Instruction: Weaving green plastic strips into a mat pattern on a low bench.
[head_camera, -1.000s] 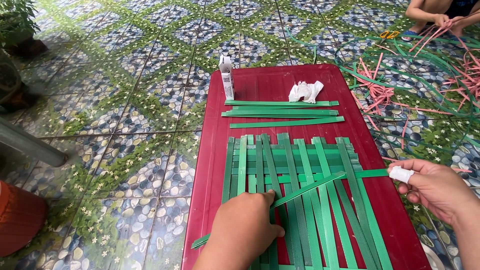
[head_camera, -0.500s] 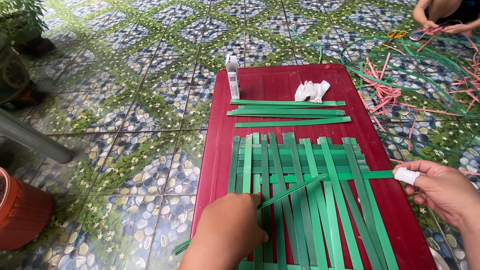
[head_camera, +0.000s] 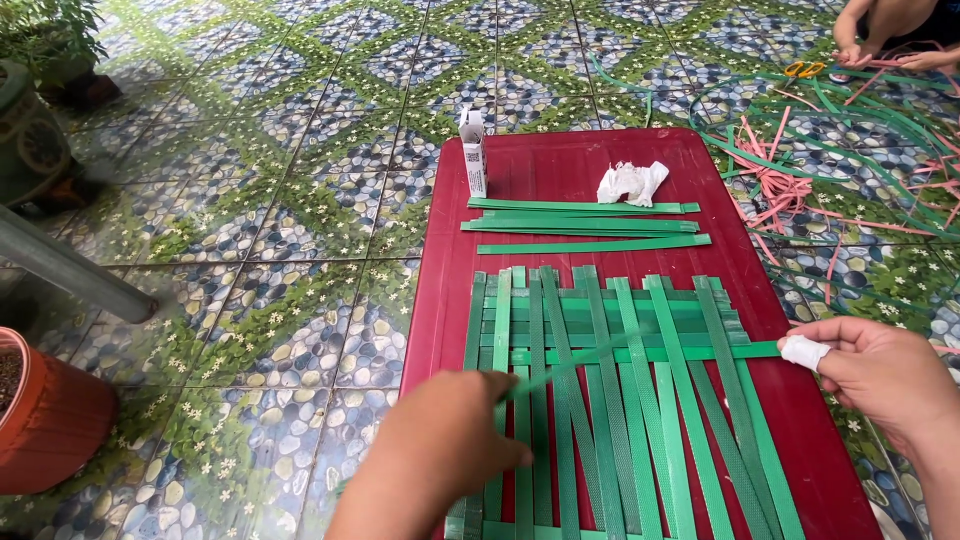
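Two bare hands work over a flat mat of woven green plastic strapping strips (head_camera: 610, 400) that lies on the near half of a low dark-red rectangular table (head_camera: 570, 165). The left hand (head_camera: 440, 460) sits at the near left edge of the mat, fingers curled down onto the vertical strips; it appears to pinch one loose green strip (head_camera: 575, 362) that slants up across the weave, though the grip itself is hidden under the hand. The right hand (head_camera: 885, 375), with a white bandage around one fingertip (head_camera: 803, 351), is closed on the right end of a horizontal green strip (head_camera: 690, 352) at the right edge of the table. Judged by the layout, the weave is at an early stage: roughly ten vertical strips are laid out, and only a few horizontal strips are interlaced, all near the far end of the mat; the near portion of the verticals stays unwoven. Four spare green strips (head_camera: 585, 222) lie crosswise toward the far edge, not yet used. A small white carton (head_camera: 474, 152) stands upright at the far left corner, and a crumpled white tissue (head_camera: 630, 182) lies near the far edge. Pink and green offcuts (head_camera: 800, 180) litter the patterned tile floor (head_camera: 260, 200) beyond the right side of the table.
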